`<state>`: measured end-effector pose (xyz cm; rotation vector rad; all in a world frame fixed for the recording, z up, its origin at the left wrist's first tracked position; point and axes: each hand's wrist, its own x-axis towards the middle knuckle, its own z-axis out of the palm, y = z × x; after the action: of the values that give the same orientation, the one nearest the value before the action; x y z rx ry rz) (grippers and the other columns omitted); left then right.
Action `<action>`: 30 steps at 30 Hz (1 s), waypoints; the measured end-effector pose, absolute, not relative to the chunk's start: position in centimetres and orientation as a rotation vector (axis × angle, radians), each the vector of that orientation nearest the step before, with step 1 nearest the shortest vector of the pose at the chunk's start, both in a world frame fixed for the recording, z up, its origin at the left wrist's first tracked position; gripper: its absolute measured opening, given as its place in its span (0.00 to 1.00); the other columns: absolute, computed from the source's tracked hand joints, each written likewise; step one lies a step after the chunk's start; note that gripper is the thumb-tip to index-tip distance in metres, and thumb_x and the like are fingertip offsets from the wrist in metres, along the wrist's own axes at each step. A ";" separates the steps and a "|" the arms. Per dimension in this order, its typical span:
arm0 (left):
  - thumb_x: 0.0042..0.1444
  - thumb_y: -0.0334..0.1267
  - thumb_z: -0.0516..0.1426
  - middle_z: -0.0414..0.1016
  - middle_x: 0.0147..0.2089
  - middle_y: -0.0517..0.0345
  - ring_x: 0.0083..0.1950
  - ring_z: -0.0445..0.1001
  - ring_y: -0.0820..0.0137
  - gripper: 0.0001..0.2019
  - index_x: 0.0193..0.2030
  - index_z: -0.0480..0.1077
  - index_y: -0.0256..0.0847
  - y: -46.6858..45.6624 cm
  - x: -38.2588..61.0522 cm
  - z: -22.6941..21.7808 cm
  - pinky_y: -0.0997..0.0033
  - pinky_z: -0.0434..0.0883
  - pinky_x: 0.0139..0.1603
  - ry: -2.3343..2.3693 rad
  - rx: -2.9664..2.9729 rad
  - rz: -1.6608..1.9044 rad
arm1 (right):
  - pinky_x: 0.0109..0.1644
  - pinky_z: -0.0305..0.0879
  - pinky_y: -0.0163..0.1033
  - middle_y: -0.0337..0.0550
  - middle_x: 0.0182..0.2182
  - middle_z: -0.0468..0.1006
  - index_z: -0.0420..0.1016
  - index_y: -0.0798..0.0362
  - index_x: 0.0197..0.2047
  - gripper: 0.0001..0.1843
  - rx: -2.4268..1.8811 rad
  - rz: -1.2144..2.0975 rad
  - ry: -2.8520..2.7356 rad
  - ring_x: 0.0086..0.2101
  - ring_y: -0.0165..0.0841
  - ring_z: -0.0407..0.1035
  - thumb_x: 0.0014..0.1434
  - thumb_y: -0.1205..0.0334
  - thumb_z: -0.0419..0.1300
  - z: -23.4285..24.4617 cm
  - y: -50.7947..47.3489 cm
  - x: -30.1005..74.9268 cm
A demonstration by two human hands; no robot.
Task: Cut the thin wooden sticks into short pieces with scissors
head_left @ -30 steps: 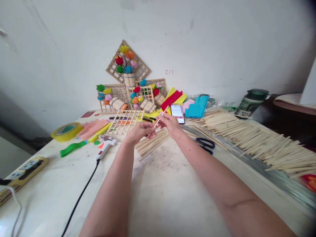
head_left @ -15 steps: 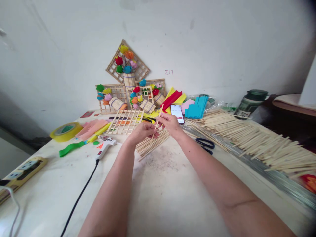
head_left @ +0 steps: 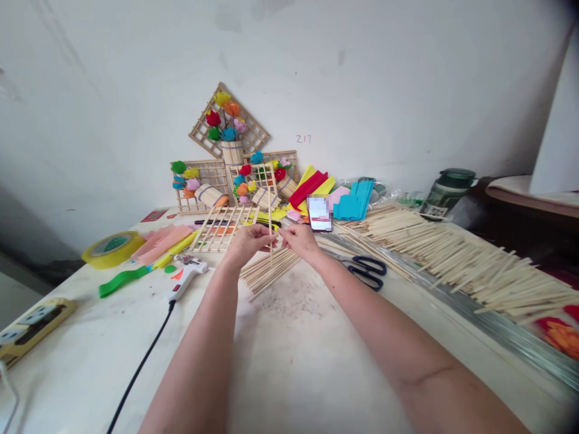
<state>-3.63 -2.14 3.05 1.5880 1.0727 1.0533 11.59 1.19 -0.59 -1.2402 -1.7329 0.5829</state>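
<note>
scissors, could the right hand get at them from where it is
Probably yes: the scissors lie uncovered on the table, just right of the right hand, nothing between. That hand pinches a wooden stick with the left hand.

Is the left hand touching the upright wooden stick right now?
Touching. The head view shows the left hand's fingertips pinched on the wooden stick, with the right hand beside it.

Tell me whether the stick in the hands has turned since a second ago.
Yes. The stick now stands about upright between both hands; earlier its top leaned right toward the phone.
</note>
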 end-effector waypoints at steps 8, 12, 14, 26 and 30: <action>0.37 0.46 0.62 0.73 0.24 0.57 0.26 0.71 0.74 0.15 0.25 0.68 0.34 -1.7 -4.5 3.0 0.72 0.70 0.32 1.160 1.467 1.236 | 0.35 0.61 0.34 0.39 0.31 0.77 0.76 0.50 0.34 0.10 -1.434 0.373 -1.889 0.33 0.32 0.70 0.50 0.60 0.55 -0.8 1.2 12.2; 0.38 0.48 0.61 0.74 0.25 0.56 0.26 0.71 0.74 0.17 0.27 0.70 0.34 -1.1 -5.1 2.6 0.71 0.71 0.33 1.172 1.441 1.301 | 0.35 0.61 0.34 0.38 0.34 0.77 0.76 0.48 0.35 0.11 -1.508 0.304 -1.958 0.33 0.33 0.70 0.52 0.60 0.53 -0.7 0.8 12.3; 0.39 0.48 0.61 0.74 0.26 0.55 0.27 0.72 0.73 0.17 0.26 0.70 0.34 -0.9 -5.2 2.5 0.70 0.71 0.34 1.177 1.433 1.309 | 0.35 0.61 0.34 0.38 0.35 0.77 0.76 0.48 0.35 0.11 -1.519 0.263 -1.984 0.34 0.33 0.70 0.52 0.60 0.53 -0.9 0.8 12.3; 0.36 0.46 0.62 0.73 0.23 0.57 0.24 0.71 0.74 0.16 0.24 0.69 0.33 -1.6 -4.4 3.5 0.71 0.71 0.31 1.180 1.360 1.392 | 0.45 0.53 0.41 0.43 0.35 0.78 0.77 0.47 0.36 0.13 -1.530 -0.147 -2.169 0.38 0.37 0.66 0.54 0.63 0.51 -1.4 0.9 12.6; 0.35 0.45 0.62 0.72 0.22 0.58 0.24 0.70 0.75 0.16 0.24 0.68 0.33 -1.5 -4.8 3.6 0.72 0.70 0.30 1.182 1.315 1.448 | 0.48 0.49 0.43 0.45 0.35 0.77 0.78 0.49 0.36 0.13 -1.491 -0.212 -2.261 0.40 0.39 0.64 0.53 0.66 0.52 -1.4 1.7 12.4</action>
<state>-4.78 -1.48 3.61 1.3155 1.1819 1.4477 12.41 1.66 -1.37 -1.4912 -2.2614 -0.2118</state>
